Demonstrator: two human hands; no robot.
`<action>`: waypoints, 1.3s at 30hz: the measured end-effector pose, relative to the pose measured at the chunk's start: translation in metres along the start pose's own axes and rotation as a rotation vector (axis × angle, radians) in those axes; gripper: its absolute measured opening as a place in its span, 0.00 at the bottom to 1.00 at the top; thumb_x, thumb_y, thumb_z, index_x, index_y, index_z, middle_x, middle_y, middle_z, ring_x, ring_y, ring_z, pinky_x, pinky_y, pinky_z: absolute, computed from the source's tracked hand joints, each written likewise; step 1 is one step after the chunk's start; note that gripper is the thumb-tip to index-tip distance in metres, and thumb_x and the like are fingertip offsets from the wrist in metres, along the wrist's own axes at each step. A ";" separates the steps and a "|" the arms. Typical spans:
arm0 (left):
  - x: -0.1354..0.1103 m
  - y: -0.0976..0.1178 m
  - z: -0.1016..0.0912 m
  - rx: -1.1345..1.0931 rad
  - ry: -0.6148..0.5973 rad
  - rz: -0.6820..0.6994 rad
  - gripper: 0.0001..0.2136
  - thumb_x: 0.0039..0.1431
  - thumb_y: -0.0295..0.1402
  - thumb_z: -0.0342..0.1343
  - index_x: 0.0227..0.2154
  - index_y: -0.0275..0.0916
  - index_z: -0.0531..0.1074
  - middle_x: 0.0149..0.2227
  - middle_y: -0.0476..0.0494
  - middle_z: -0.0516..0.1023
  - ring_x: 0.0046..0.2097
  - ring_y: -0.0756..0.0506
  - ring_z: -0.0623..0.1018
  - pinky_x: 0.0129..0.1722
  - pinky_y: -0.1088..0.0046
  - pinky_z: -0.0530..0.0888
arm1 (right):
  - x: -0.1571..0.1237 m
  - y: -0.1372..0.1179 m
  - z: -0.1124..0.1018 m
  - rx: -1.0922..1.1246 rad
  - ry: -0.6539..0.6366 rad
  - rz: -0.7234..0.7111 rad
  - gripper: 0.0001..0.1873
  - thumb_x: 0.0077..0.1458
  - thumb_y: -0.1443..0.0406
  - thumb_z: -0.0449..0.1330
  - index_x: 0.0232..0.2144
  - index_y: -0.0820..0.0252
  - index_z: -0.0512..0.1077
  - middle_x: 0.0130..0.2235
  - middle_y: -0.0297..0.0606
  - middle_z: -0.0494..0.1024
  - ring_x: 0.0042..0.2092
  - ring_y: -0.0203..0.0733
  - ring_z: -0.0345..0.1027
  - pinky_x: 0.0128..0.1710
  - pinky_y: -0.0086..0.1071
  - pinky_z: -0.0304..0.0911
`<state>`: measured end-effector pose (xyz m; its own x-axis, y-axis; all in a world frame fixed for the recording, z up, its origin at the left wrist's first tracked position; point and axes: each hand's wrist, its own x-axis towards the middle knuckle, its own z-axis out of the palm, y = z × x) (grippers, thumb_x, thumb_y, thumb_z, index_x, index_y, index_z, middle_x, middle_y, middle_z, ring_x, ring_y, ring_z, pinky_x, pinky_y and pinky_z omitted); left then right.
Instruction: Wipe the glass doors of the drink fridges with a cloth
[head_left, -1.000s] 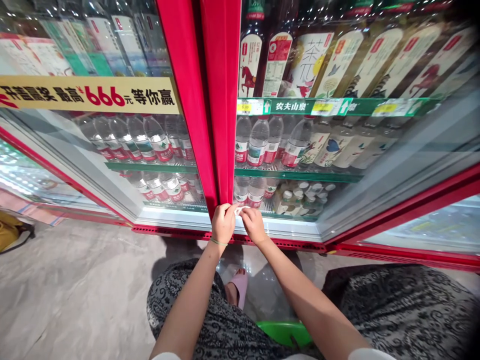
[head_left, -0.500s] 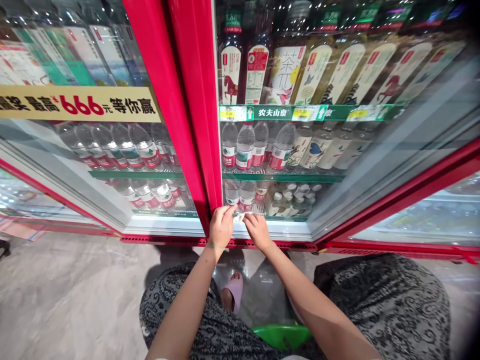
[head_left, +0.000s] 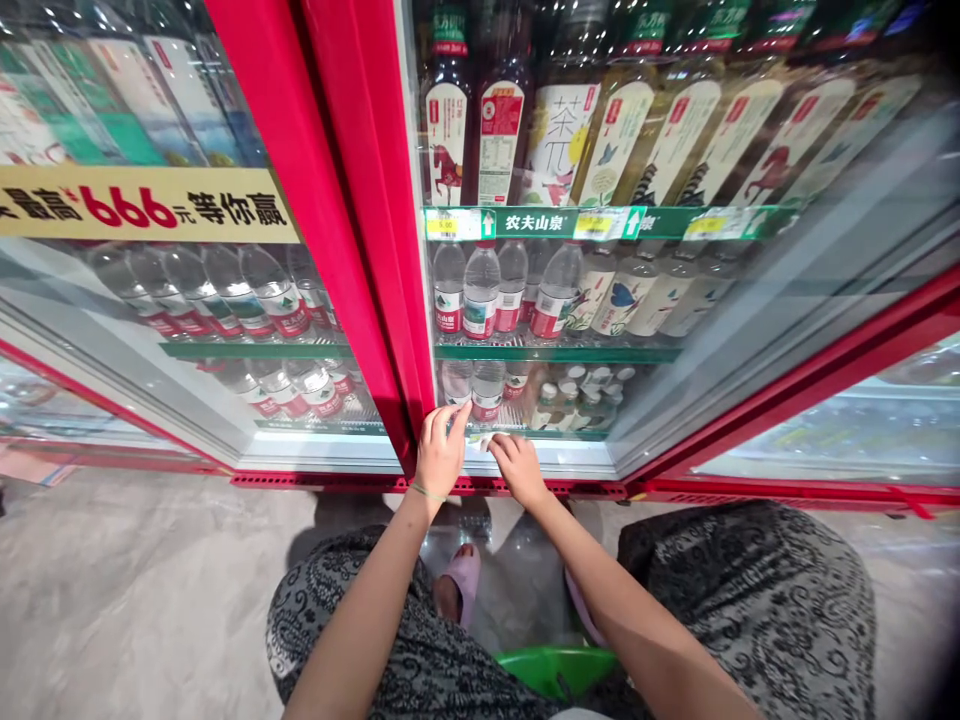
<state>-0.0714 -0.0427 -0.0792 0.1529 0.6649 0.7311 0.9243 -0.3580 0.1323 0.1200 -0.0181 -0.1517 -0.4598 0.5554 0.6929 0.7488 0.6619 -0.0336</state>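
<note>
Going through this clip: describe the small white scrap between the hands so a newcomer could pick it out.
Find the red frames where the two glass cooler doors meet. Just right of them, low on the right one, a small white scrap sits between the left hand and right hand. Unlike the upright bottled water behind the glass, it is tiny and shapeless.

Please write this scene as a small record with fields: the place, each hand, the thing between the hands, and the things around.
Place: drinks fridge with glass doors and red frames
Left hand: on the door glass beside the red frame, thin green band on wrist
Right hand: low on the door, fingers next to the white piece
Between hands: small white piece, cloth or paper, cannot tell
Around: water bottles and tea bottles on shelves behind the glass
</note>
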 end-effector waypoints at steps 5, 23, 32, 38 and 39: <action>-0.006 0.007 0.009 0.145 -0.044 -0.021 0.28 0.65 0.27 0.58 0.66 0.53 0.67 0.58 0.37 0.72 0.62 0.38 0.71 0.62 0.57 0.73 | 0.014 0.015 -0.009 0.011 0.131 0.139 0.13 0.67 0.70 0.56 0.48 0.55 0.78 0.47 0.43 0.80 0.47 0.46 0.66 0.46 0.37 0.58; -0.011 0.024 0.048 0.160 -0.174 0.034 0.34 0.63 0.36 0.63 0.70 0.58 0.59 0.71 0.39 0.63 0.71 0.30 0.63 0.71 0.40 0.57 | 0.027 0.046 -0.025 0.115 0.375 0.401 0.13 0.63 0.70 0.56 0.45 0.55 0.78 0.45 0.43 0.73 0.49 0.48 0.65 0.49 0.40 0.60; -0.016 0.031 0.080 0.152 -0.143 0.007 0.34 0.61 0.50 0.63 0.69 0.55 0.62 0.73 0.33 0.56 0.73 0.23 0.55 0.68 0.28 0.51 | -0.032 0.044 -0.015 0.095 0.125 0.302 0.14 0.64 0.70 0.53 0.39 0.59 0.80 0.40 0.40 0.76 0.41 0.44 0.65 0.43 0.36 0.63; -0.021 0.022 0.099 0.103 -0.165 -0.026 0.31 0.61 0.47 0.64 0.66 0.57 0.66 0.74 0.33 0.56 0.74 0.23 0.53 0.66 0.25 0.51 | 0.027 0.066 -0.033 0.094 0.397 0.354 0.12 0.64 0.69 0.56 0.41 0.58 0.80 0.38 0.40 0.72 0.42 0.45 0.66 0.45 0.37 0.61; -0.021 0.022 0.102 0.098 -0.160 -0.027 0.31 0.61 0.47 0.64 0.66 0.57 0.66 0.73 0.33 0.57 0.74 0.22 0.54 0.66 0.25 0.51 | 0.027 0.067 -0.033 0.098 0.385 0.353 0.12 0.64 0.69 0.56 0.39 0.58 0.80 0.37 0.39 0.71 0.41 0.44 0.65 0.43 0.37 0.60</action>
<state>-0.0189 0.0024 -0.1600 0.1735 0.7719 0.6116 0.9574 -0.2778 0.0790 0.1735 0.0242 -0.1114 0.0344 0.5406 0.8406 0.7698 0.5221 -0.3672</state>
